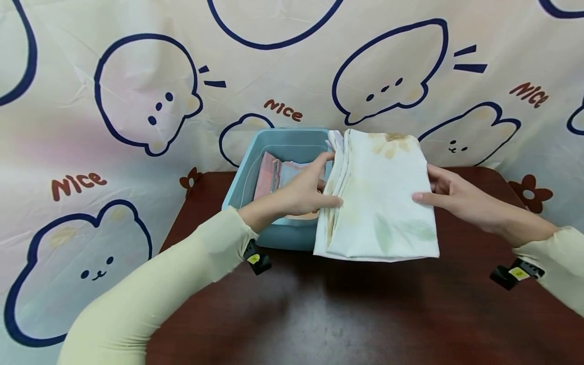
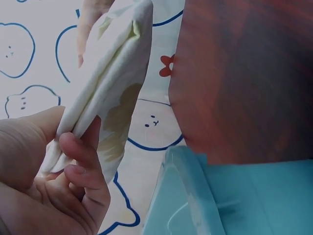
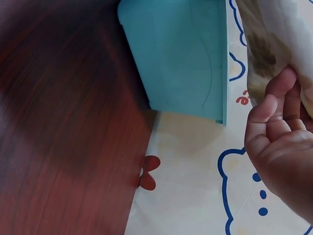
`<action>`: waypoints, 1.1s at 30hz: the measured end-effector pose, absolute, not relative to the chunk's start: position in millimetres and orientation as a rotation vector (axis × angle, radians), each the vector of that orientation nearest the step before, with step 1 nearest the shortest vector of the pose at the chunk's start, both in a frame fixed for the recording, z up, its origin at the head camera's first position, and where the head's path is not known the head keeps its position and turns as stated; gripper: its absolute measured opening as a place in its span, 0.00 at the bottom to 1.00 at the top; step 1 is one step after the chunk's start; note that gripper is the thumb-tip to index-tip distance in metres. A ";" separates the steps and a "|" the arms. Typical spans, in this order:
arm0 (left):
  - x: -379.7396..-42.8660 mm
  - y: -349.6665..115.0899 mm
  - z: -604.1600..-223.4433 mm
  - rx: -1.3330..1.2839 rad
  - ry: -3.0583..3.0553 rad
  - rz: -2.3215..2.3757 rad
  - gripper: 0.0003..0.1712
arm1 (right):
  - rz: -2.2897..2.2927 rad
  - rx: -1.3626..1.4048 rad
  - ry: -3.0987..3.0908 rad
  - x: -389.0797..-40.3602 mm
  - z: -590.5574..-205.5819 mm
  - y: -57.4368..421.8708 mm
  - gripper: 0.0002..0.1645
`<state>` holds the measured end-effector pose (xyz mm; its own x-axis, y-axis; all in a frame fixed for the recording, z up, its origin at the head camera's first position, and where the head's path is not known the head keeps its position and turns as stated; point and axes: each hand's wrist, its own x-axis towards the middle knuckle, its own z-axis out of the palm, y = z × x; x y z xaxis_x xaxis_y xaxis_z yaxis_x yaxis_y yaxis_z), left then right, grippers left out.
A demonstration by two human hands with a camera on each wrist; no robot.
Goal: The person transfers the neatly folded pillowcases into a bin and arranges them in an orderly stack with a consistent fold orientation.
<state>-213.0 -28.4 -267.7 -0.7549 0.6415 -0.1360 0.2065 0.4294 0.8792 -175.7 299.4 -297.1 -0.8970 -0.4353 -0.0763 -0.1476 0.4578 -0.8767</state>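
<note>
A folded white cloth point(image 1: 383, 197) with pale flower and leaf prints is held up between both hands, in front of the bin's right side. My left hand point(image 1: 310, 187) pinches its layered left edge, thumb on the near face. At the opposite edge, my right hand point(image 1: 449, 195) grips it with the thumb in front and fingers behind. In the left wrist view, the folded layers of the cloth point(image 2: 105, 83) show edge-on between thumb and fingers. The blue bin point(image 1: 269, 235) holds a pink folded cloth point(image 1: 264, 177) and a light blue one point(image 1: 289, 172); the raised cloth hides part of it.
The bin stands at the back of a dark red-brown table point(image 1: 292, 314). Behind the table hangs a pale sheet point(image 1: 274, 76) printed with cartoon outlines and the word "Nice". Each wrist wears a small black camera, one of them point(image 1: 257, 257) at the left sleeve cuff.
</note>
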 end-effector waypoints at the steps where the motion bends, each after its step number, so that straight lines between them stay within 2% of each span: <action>1: -213.9 -30.1 -267.5 0.713 2.238 1.279 0.52 | -1.416 -0.481 2.422 -175.8 -296.4 298.1 0.44; 6: -216.5 -39.2 -262.9 0.695 2.243 1.294 0.52 | -1.383 -0.416 2.451 -178.9 -290.8 291.2 0.45; 23: -233.0 -65.7 -257.9 0.766 2.287 1.296 0.52 | -1.471 -0.458 2.407 -191.5 -286.6 265.6 0.43; 33: -241.0 -79.2 -254.4 0.701 2.307 1.262 0.55 | -1.541 -0.474 2.342 -199.8 -286.8 250.7 0.42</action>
